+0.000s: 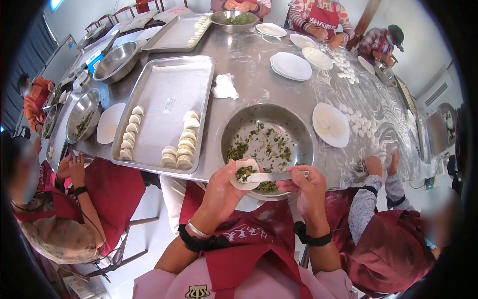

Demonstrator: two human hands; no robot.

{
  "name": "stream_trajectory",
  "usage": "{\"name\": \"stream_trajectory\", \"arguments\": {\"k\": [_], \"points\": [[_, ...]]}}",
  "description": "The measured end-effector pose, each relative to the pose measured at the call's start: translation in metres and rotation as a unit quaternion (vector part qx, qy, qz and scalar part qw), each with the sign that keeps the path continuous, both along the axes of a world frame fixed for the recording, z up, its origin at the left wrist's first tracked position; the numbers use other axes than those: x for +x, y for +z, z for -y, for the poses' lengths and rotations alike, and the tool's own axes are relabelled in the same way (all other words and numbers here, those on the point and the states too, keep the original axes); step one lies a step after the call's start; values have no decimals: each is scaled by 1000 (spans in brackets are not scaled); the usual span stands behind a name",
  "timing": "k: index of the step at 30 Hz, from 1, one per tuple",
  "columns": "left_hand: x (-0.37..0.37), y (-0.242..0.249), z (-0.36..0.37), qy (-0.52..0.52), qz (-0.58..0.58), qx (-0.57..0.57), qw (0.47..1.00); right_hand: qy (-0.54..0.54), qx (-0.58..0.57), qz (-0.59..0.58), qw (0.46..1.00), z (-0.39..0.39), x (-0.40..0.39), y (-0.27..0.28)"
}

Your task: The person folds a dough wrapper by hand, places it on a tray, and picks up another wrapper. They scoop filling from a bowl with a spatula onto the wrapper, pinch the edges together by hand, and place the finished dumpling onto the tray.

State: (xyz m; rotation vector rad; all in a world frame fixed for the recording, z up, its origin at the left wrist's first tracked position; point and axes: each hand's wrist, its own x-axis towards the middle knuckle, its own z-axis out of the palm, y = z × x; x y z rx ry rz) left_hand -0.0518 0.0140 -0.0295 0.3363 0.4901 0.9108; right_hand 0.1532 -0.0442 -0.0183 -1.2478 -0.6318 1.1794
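Observation:
My left hand holds a round dumpling wrapper in its fingers. Green chopped filling lies on the wrapper. Between the fingers of my right hand is the handle of a flat metal filling spatula, whose blade end touches the filling. Both hands are above the near rim of a large steel bowl, with more chopped greens spread over its bottom and sides. Left of the bowl, a metal tray carries folded dumplings in rows at its two sides.
A plate of wrappers stands right of the bowl, near loose dough pieces on the floured table. A crumpled white cloth and stacked plates lie beyond. Co-workers sit close on both sides, one with hands over the table.

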Motion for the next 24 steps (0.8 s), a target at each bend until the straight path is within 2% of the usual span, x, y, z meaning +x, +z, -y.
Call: {"name": "stream_trajectory", "arguments": {"k": [4, 10, 13, 16, 17, 18, 19, 20, 24], "points": [[-1, -5, 0, 1, 7, 3, 1000, -4, -8, 12, 1000, 4, 3, 11], [-1, -10, 4, 1, -2, 0, 1000, 2, -13, -16, 1000, 2, -1, -5], [-7, -21, 2, 14, 6, 8, 1000, -17, 26, 13, 999, 7, 5, 8], [-13, -19, -2, 46, -5, 10, 999, -63, 30, 150, 986, 16, 12, 26], [-14, -17, -4, 47, -7, 15, 999, -55, 17, 220, 974, 18, 14, 22], [-14, -15, -5, 48, -10, 20, 999, -34, 66, 363, 929, 20, 14, 13], [-13, -12, -5, 46, -9, 12, 999, -12, 113, 497, 861, 20, 11, 0], [-12, -10, -4, 45, -9, 5, 999, 11, 157, 618, 771, 21, 8, -12], [-7, -9, 0, 27, 6, -8, 1000, 114, 137, 671, 720, 30, -24, -23]]}}
